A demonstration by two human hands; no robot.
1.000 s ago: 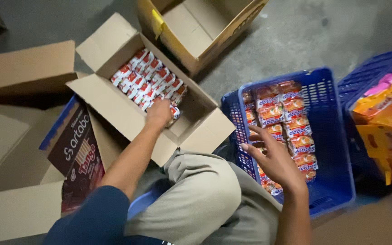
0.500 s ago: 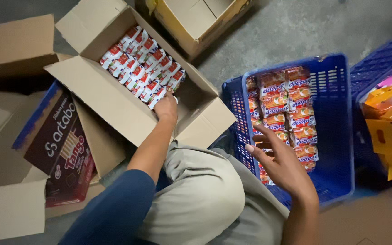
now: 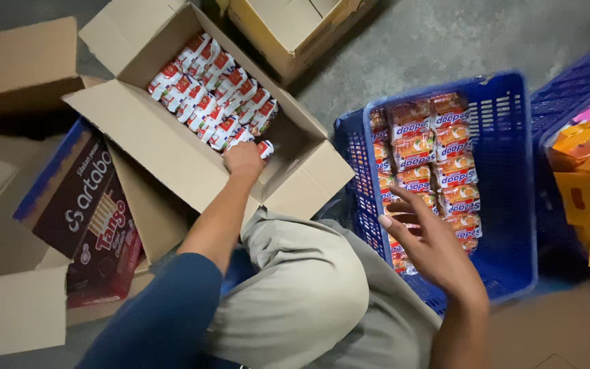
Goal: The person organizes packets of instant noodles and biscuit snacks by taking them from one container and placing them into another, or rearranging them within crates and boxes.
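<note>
The open cardboard box [image 3: 172,147] fills the far left of the scene, its matt brown flaps folded outward and its inside packed with rows of small glossy red-and-white snack packets [image 3: 213,96], laid slantwise. To the right stands a blue plastic crate [image 3: 513,225] with slotted lattice walls, holding two columns of shiny orange-and-white wrapped packs [image 3: 438,154]. A second blue crate [image 3: 575,96] at the far right edge carries orange, yellow and pink bags. Another plain cardboard box [image 3: 295,27] sits at the far edge on the rough grey concrete floor [image 3: 438,41], and a dark printed carton [image 3: 87,212] lies flat on the left, partly under the open box.

The left arm, in a dark blue sleeve, stretches away over the bent knee in khaki trousers [image 3: 302,294]. The left hand [image 3: 244,160] reaches down into the near edge of the open box, fingers curled and closed around one red-and-white packet [image 3: 264,147] at the end of the nearest row.

The right hand [image 3: 428,242] hovers above the near part of the blue crate, palm turned left, fingers spread apart and slightly bent, gripping nothing, just over the wrapped packs.
</note>
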